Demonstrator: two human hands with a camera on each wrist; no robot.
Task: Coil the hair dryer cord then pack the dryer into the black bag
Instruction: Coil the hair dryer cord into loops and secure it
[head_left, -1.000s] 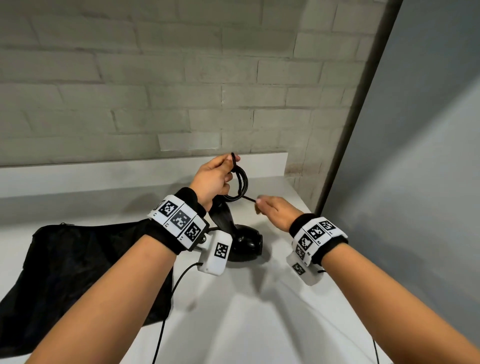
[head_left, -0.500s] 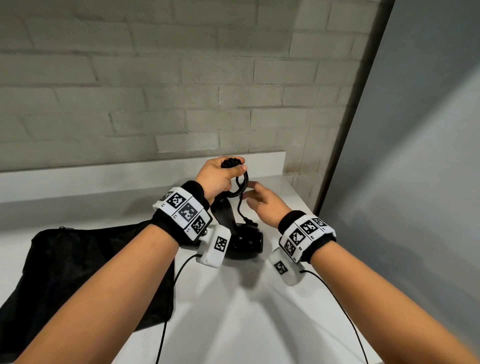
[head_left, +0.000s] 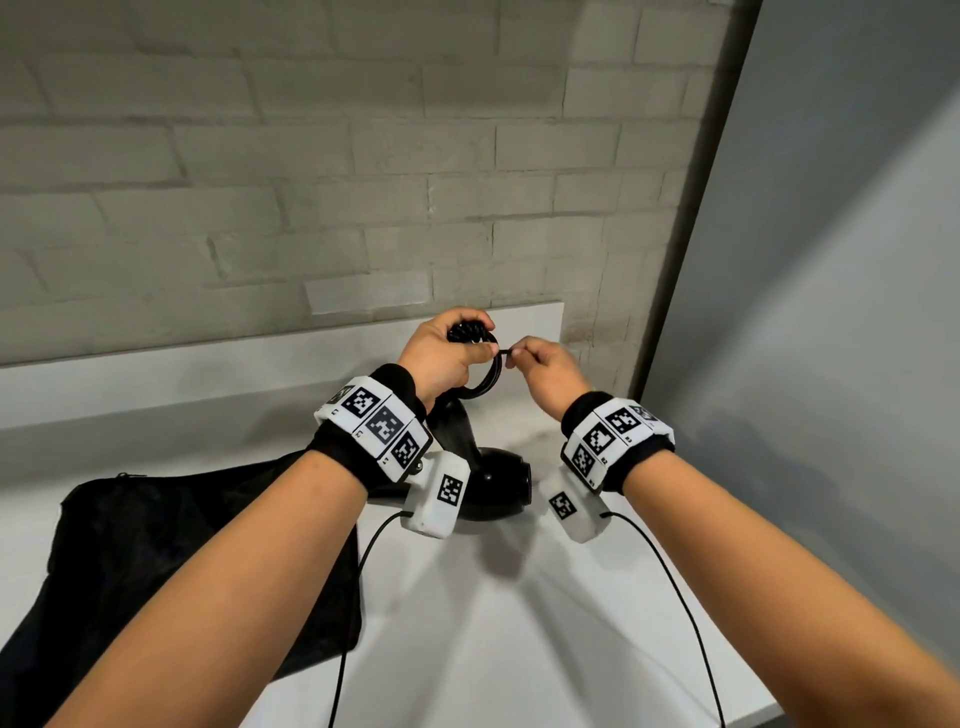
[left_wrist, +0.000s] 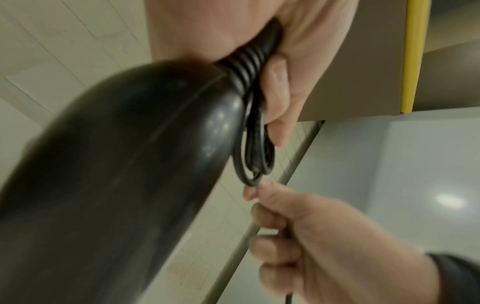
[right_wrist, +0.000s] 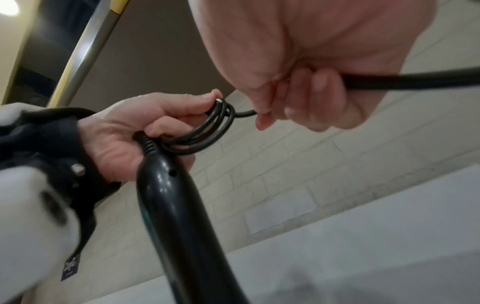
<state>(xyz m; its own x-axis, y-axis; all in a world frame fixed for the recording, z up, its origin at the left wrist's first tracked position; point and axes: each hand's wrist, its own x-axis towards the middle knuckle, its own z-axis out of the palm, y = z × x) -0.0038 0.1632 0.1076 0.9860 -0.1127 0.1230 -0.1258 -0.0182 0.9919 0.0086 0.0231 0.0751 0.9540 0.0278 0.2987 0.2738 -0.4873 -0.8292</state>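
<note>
The black hair dryer stands nozzle-down on the white counter, its handle pointing up. My left hand grips the top of the handle and holds several loops of the black cord bunched against it; the loops also show as the cord and the cord. My right hand pinches the cord just right of the loops, and the free length of cord runs out through its fingers. The black bag lies flat on the counter at the left, under my left forearm.
A grey brick wall rises behind the counter's raised back ledge. A grey panel closes off the right side. Thin sensor cables trail from both wristbands across the counter.
My right hand has risen from beside the dryer up to the loops, bringing more cord with it. The coil in my left hand has gained a turn. The dryer has stayed put.
</note>
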